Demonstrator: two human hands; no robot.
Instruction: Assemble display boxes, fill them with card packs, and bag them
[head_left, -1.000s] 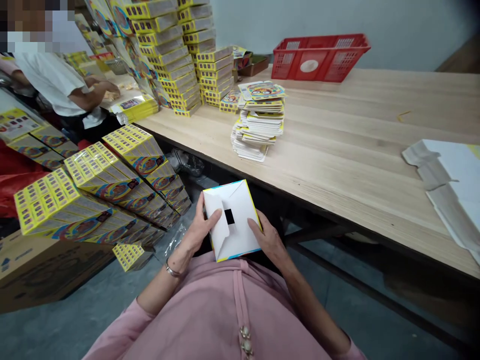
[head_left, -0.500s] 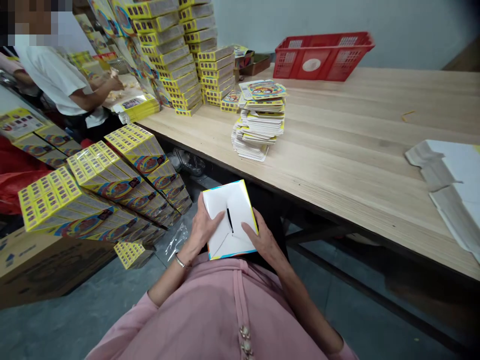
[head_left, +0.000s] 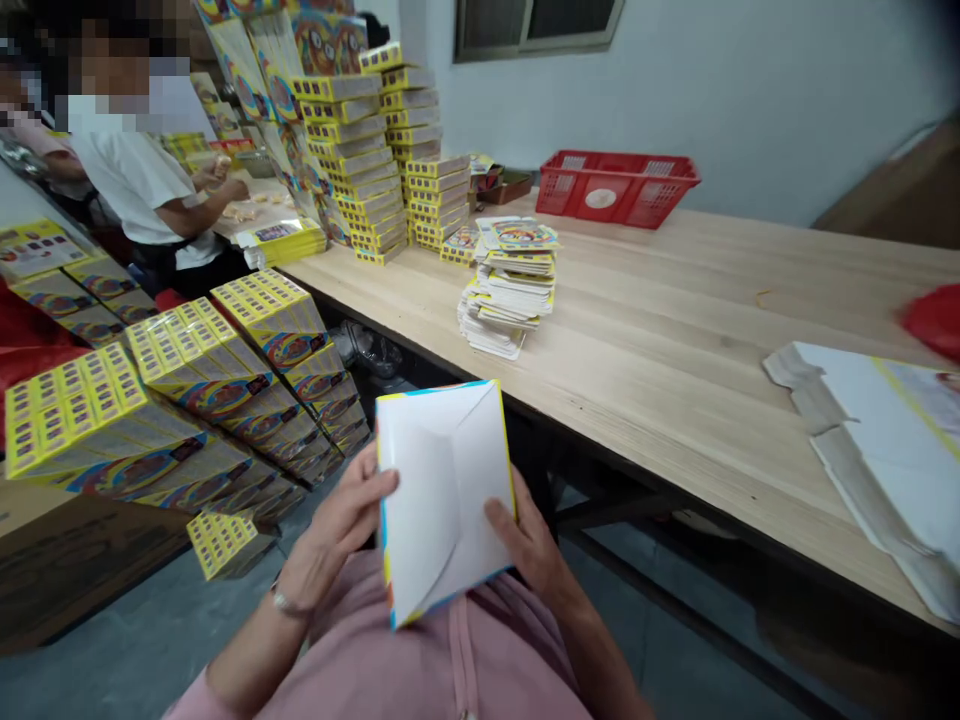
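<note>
In front of my waist I hold a cardboard box (head_left: 442,490), its plain white side of overlapping flaps facing me and its edges printed yellow, blue and red. My left hand (head_left: 349,505) is closed on the left edge, thumb at the face and the other fingers partly hidden. Gripping the right edge is my right hand (head_left: 529,535), its thumb pressed on the white flap. Beyond the box, a leaning stack of flat printed cartons (head_left: 517,285) stands on the wooden table (head_left: 637,340).
Tall piles of yellow boxes (head_left: 352,170) stand at the table's back left. Wrapped box bundles (head_left: 202,370) fill the floor on my left. A red basket (head_left: 619,190) sits by the wall, white flat cartons (head_left: 877,450) lie at right. Another person (head_left: 142,190) works at far left.
The box has come closer to me and tilted; the dark slit between its flaps no longer shows. My left hand has moved left and down. The view has tipped upward.
</note>
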